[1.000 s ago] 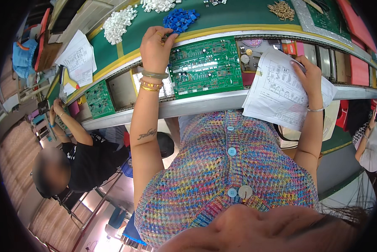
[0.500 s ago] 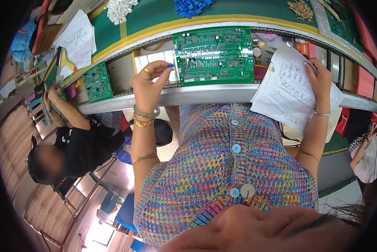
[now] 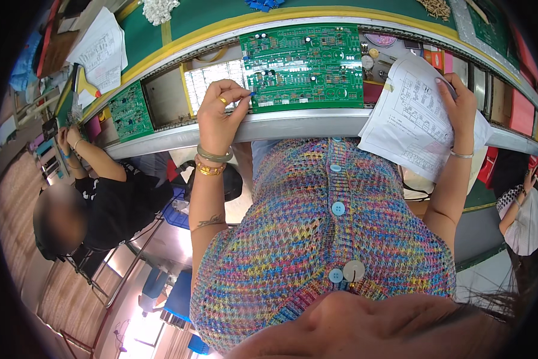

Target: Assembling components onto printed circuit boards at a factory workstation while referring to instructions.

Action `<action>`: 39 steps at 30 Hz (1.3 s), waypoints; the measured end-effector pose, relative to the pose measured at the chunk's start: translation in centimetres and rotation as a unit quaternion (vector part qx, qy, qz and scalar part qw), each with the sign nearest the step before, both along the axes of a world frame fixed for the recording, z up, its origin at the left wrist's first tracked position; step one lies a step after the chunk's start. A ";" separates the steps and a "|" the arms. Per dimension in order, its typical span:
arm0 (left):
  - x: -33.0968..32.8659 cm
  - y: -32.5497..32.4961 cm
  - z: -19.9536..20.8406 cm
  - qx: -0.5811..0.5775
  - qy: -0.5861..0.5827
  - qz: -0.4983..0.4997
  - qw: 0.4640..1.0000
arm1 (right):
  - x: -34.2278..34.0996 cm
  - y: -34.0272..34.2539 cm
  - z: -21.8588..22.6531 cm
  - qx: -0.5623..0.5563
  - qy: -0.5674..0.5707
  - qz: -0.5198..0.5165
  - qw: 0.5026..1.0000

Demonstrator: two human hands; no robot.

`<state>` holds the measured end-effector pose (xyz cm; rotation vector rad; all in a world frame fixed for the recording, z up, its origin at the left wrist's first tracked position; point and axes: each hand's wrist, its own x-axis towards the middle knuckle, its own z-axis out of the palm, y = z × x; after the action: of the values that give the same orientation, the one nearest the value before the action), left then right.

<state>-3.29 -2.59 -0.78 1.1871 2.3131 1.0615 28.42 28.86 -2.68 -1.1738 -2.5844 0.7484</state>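
Observation:
My left hand (image 3: pixel 222 115) pinches a small blue electronic component (image 3: pixel 253 93) between thumb and forefinger, at the left edge of a green circuit board (image 3: pixel 335 66). Whether the component touches the board I cannot tell. The board lies across the metal rails and carries many small parts, among them black round ones and white connectors. Off to the right, my right hand (image 3: pixel 459 107) is closed on printed paper sheets (image 3: pixel 409 122), which hang over the front rail. A dark object shows beneath its fingers, too hidden to name.
Beyond the rail lie piles of white parts (image 3: pixel 160 11), blue parts (image 3: pixel 265 5) and brown parts (image 3: pixel 435 8). A second circuit board (image 3: pixel 130 110) sits further left, near a co-worker (image 3: pixel 110 197) in black. A small tray of odds and ends (image 3: pixel 376 60) shows behind my papers.
My left hand has brought the blue component right up to the board's left edge. The right hand keeps its hold on the papers. The whole view has shifted slightly.

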 end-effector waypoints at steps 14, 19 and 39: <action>-0.7 -0.7 1.8 -0.105 0.118 -0.053 0.986 | -0.1 -0.4 0.2 0.009 0.026 0.003 1.000; -0.2 0.7 1.9 -0.154 0.146 -0.144 0.966 | 0.7 -0.3 0.5 0.023 0.019 -0.002 1.000; -3.9 31.4 3.4 0.027 0.334 -0.255 0.907 | 2.0 -0.8 -0.2 0.060 0.084 -0.025 0.994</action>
<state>-7.19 28.77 2.60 2.2975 2.1755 0.5756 30.39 28.08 -2.92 -1.0870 -2.4177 0.6417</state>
